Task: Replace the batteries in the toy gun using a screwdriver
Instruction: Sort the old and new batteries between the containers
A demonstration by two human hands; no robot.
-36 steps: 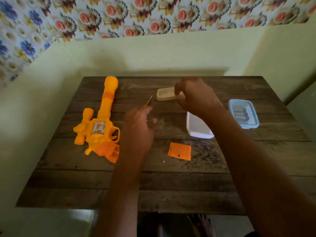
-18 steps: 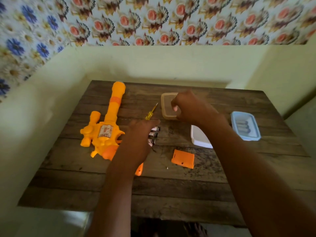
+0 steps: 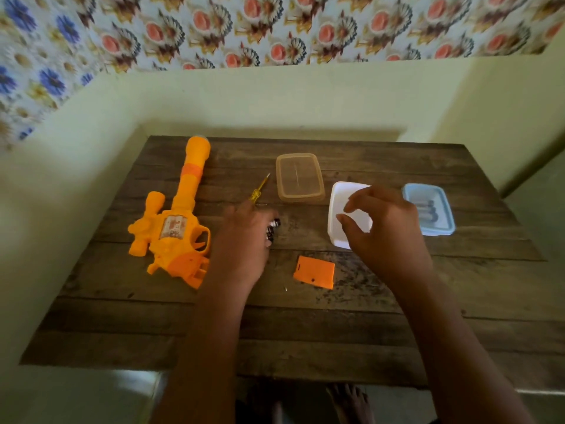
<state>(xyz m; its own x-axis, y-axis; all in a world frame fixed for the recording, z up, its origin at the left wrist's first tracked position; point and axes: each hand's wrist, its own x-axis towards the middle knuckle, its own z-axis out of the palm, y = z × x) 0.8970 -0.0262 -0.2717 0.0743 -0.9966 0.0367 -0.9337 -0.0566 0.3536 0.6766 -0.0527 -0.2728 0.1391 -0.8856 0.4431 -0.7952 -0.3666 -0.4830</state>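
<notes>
An orange toy gun (image 3: 175, 223) lies on the left of the wooden table (image 3: 305, 332), its battery bay open at the grip. The orange battery cover (image 3: 314, 272) lies loose near the middle, a tiny screw (image 3: 286, 289) beside it. My left hand (image 3: 244, 240) grips several batteries (image 3: 273, 229) just right of the gun. A yellow screwdriver (image 3: 259, 191) lies behind that hand. My right hand (image 3: 382, 228) hovers over a white box (image 3: 339, 203), fingers loosely curled and holding nothing.
A clear tan lid (image 3: 299, 176) lies flat behind the white box. A blue container (image 3: 428, 209) with several batteries stands at the right. Yellow walls close in the table at the back and left. Bare feet (image 3: 348, 402) show under the near edge.
My right hand set the tan lid down flat and drew back over the white box. My left hand now shows batteries in its grip beside the gun.
</notes>
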